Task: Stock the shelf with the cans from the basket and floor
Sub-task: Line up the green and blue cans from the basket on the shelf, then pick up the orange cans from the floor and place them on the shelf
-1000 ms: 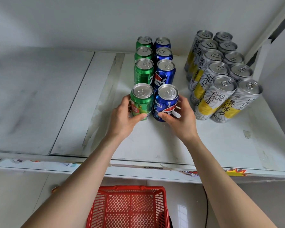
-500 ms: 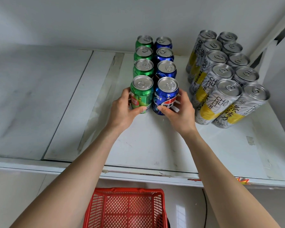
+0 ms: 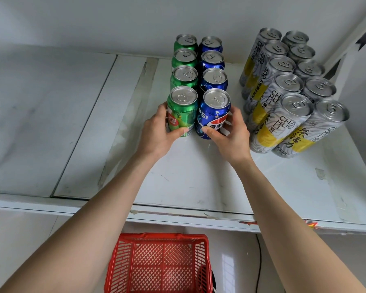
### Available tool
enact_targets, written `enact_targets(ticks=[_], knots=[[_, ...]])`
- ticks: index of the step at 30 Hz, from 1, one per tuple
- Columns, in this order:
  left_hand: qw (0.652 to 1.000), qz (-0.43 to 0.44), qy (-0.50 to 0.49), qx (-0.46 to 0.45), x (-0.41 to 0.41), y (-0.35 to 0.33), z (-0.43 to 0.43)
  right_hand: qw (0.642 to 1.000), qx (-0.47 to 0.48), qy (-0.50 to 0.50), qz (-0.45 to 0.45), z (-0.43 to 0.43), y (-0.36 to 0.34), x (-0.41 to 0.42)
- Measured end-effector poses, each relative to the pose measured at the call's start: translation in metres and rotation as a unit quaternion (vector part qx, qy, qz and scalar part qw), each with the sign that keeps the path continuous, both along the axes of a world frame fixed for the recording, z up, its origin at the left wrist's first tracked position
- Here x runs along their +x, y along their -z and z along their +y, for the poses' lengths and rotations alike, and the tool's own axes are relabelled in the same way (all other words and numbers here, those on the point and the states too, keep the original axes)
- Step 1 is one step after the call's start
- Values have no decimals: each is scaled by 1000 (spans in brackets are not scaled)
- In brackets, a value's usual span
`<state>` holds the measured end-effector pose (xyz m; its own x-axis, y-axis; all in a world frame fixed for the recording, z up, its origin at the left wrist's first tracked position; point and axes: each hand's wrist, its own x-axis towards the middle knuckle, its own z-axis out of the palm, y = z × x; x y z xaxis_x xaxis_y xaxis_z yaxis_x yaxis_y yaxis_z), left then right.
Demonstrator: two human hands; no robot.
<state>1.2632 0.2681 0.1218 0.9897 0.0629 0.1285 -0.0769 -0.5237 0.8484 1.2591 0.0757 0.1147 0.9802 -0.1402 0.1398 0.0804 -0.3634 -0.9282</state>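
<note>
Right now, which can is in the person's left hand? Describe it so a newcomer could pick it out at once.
Start at the white shelf, where two short rows of cans run back to the wall left of the tall silver-and-yellow cans. Take the green row. It is the front green can, the only green one with the left hand wrapped around it.

Four green cans [image 3: 183, 108], four blue cans [image 3: 213, 115], ten silver cans [image 3: 283, 121], one red basket [image 3: 159, 263].
</note>
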Motion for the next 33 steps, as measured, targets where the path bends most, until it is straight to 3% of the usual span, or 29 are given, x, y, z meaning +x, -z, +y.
enact_targets(ticks=[4,10,15,20,26,33], knots=[[990,-48,-27,128,-13,-6,-5,998,-54,11,5,6,-6,-7],[958,-54,-23,281,-42,-6,1,973,-225,43,-6,12,-11,-40],[942,-47,-31,332,-83,-13,15,927,-369,61,17,22,-16,-84],[925,-44,-35,375,-131,-24,32,894,-445,45,11,36,-22,-132],[921,-30,-25,387,-193,-40,56,878,-475,57,-3,55,-35,-197],[920,-28,-55,386,-281,-54,77,885,-464,44,8,82,-49,-274]])
